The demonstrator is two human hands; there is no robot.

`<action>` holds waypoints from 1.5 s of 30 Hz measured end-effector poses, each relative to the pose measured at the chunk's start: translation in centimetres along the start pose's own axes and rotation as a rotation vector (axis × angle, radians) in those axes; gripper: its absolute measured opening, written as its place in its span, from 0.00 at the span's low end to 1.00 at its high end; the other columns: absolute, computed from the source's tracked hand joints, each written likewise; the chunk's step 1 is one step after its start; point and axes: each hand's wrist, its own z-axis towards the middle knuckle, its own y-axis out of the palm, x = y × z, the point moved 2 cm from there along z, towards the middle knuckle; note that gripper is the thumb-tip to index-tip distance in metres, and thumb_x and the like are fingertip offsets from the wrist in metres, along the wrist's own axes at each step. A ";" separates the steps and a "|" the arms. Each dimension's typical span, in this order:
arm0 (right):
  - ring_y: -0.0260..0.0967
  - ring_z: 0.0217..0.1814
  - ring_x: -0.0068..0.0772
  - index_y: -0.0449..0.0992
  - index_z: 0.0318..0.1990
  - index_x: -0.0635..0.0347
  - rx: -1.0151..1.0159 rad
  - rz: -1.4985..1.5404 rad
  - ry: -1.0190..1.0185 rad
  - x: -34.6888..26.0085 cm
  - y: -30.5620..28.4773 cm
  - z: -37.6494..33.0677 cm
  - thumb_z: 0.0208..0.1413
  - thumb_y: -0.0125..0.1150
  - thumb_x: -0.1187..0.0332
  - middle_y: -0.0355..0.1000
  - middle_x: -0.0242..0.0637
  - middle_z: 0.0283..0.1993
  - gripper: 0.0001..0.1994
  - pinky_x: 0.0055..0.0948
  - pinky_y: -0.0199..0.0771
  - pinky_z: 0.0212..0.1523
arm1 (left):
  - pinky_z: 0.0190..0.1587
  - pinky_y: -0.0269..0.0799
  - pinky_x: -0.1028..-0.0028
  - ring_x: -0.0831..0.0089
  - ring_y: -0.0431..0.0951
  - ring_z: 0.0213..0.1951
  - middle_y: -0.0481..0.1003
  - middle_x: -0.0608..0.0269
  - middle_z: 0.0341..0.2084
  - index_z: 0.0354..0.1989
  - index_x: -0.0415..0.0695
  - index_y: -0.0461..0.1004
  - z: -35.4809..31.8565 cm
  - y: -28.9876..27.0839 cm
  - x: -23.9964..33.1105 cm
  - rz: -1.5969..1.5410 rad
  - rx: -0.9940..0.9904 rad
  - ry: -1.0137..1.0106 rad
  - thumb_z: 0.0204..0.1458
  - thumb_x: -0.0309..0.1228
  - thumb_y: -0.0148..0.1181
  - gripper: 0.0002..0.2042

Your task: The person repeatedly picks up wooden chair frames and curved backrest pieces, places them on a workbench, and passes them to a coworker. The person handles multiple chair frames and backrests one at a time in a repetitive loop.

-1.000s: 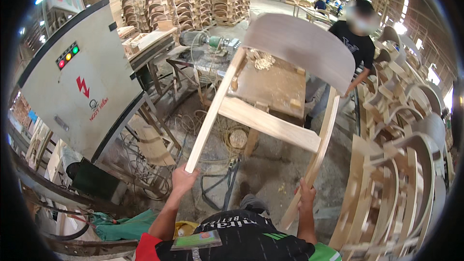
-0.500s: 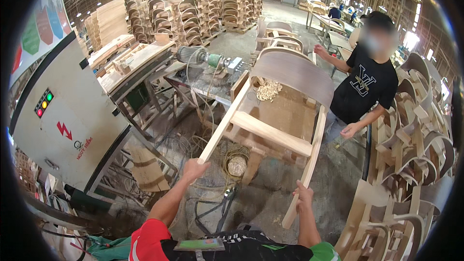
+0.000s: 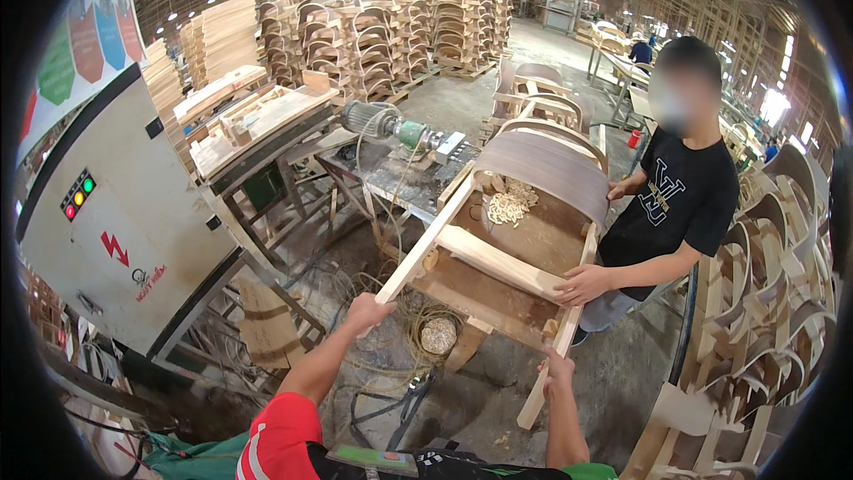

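A wooden chair frame (image 3: 502,260) with a curved, darker backrest (image 3: 544,167) stretches out in front of me. My left hand (image 3: 369,313) grips the end of its left leg, and my right hand (image 3: 558,370) is wrapped round the right leg near its end. A crossbar joins the two legs. Across from me on the right, a person in a black T-shirt (image 3: 671,200) has one hand (image 3: 584,284) on the right leg by the crossbar and the other hand at the backrest's edge. Small wood pieces (image 3: 513,202) lie in a heap on a brown surface seen through the frame.
A motor (image 3: 371,119) with a green coupling sits on a metal bench left of the frame. Further left stands an electrical cabinet (image 3: 124,213). Coiled hoses (image 3: 437,331) lie on the floor. Stacked chair frames (image 3: 773,302) crowd the right side; more stacks (image 3: 378,36) rise behind.
The other person has come closer and put both hands on the chair frame, apart from it before. The frame appears slightly lower, and my grip on both legs stays.
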 end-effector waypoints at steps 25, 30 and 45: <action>0.72 0.27 0.42 0.74 0.35 0.57 -0.335 0.359 0.657 21.2 -7.7 -11.0 0.67 0.41 0.33 0.74 0.41 0.26 0.33 0.40 0.74 0.28 | 0.54 0.74 0.53 0.44 0.80 0.51 0.81 0.39 0.45 0.51 0.41 0.79 -20.6 4.4 -20.0 -0.070 0.239 -0.146 0.56 0.57 0.56 0.30; 0.69 0.23 0.35 0.75 0.31 0.60 -0.852 -0.770 0.467 28.5 -2.5 -14.9 0.69 0.55 0.51 0.72 0.39 0.25 0.21 0.35 0.70 0.24 | 0.51 0.75 0.51 0.50 0.82 0.48 0.82 0.42 0.41 0.41 0.46 0.84 -44.7 12.1 -35.4 0.293 -0.218 -0.220 0.59 0.53 0.48 0.25; 0.72 0.25 0.28 0.71 0.45 0.53 -1.351 -1.116 0.223 41.9 15.3 -47.4 0.68 0.59 0.58 0.72 0.31 0.30 0.10 0.27 0.69 0.20 | 0.25 0.75 0.63 0.64 0.80 0.21 0.81 0.52 0.22 0.32 0.36 0.82 -81.2 28.8 -41.8 -1.012 1.158 -1.340 0.55 0.43 0.60 0.19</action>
